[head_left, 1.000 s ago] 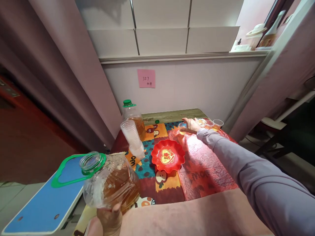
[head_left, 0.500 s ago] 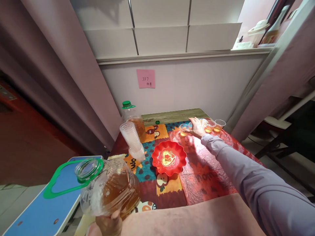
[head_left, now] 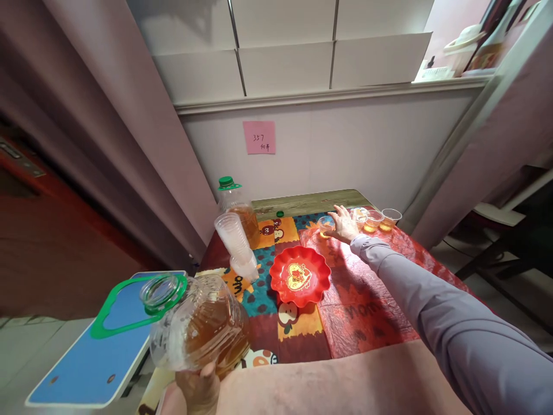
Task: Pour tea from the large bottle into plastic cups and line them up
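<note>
My left hand (head_left: 201,389) grips the lower side of a large clear plastic jug (head_left: 207,328), which leans over at the front left. Brown liquid lies inside, and its uncapped mouth with a green ring handle (head_left: 106,308) points up and left. At the back right, my right hand (head_left: 344,223) reaches over the table, fingers apart, thumb close to a small clear cup (head_left: 326,226) with yellowish liquid. Whether the fingertips touch this cup I cannot tell. Right of the hand, more such cups (head_left: 372,221) stand in a row, one partly hidden by it.
A red scalloped bowl (head_left: 300,276) sits mid-table. Stacked clear cups (head_left: 233,233) lean left of it, before a second jug (head_left: 239,216) with a green cap on. A loose green cap (head_left: 280,214) lies near the back edge. A blue board (head_left: 90,363) is at the left.
The view has shifted slightly, moving the scene a little right. My right hand has moved slightly left relative to the cups. The jug stays in my left hand.
</note>
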A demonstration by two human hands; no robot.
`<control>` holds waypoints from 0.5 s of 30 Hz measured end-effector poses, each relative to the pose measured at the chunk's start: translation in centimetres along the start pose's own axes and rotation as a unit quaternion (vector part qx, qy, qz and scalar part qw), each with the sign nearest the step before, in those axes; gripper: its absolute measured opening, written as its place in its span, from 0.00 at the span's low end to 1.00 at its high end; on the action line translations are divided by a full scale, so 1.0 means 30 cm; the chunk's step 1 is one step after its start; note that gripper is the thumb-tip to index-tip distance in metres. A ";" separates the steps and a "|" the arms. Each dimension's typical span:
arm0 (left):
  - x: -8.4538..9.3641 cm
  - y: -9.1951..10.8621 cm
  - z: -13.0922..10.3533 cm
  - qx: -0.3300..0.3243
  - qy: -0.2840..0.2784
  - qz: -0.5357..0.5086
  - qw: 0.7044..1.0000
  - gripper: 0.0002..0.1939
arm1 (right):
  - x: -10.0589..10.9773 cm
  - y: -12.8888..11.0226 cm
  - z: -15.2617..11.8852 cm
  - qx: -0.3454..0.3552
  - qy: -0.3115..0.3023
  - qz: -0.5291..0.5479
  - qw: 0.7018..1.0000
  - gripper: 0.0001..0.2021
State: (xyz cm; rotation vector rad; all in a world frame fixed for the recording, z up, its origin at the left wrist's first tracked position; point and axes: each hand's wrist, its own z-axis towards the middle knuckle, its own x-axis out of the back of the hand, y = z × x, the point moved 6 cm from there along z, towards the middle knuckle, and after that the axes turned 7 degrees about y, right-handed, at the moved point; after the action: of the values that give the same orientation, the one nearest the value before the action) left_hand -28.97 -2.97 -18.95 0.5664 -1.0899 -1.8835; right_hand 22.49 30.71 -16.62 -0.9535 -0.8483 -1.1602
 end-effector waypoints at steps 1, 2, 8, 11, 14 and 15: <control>0.004 -0.003 -0.002 0.004 0.012 0.000 1.000 0.48 | -0.002 -0.006 0.003 -0.001 -0.002 -0.002 1.000 0.41; 0.007 -0.009 -0.004 0.013 0.024 -0.004 1.000 0.49 | -0.003 -0.011 0.004 -0.002 -0.005 -0.003 1.000 0.40; -0.002 -0.001 -0.028 0.055 0.013 -0.058 0.997 0.47 | -0.001 -0.029 -0.021 -0.006 -0.011 -0.006 1.000 0.33; -0.003 0.027 -0.034 0.056 0.008 -0.066 0.996 0.47 | 0.020 -0.047 -0.038 -0.005 -0.010 -0.001 1.000 0.38; -0.015 0.058 -0.038 0.063 -0.014 -0.083 0.994 0.48 | 0.100 -0.113 -0.052 0.011 0.030 0.028 0.999 0.43; -0.023 0.068 -0.040 0.068 -0.026 -0.095 0.993 0.48 | 0.142 -0.156 -0.058 0.027 0.053 0.048 0.997 0.40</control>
State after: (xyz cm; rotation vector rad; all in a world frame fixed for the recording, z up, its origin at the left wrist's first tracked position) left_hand -26.82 -3.45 -17.84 0.7233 -1.2430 -2.0060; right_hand 18.87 27.01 -12.60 -0.8722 -0.7362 -1.0904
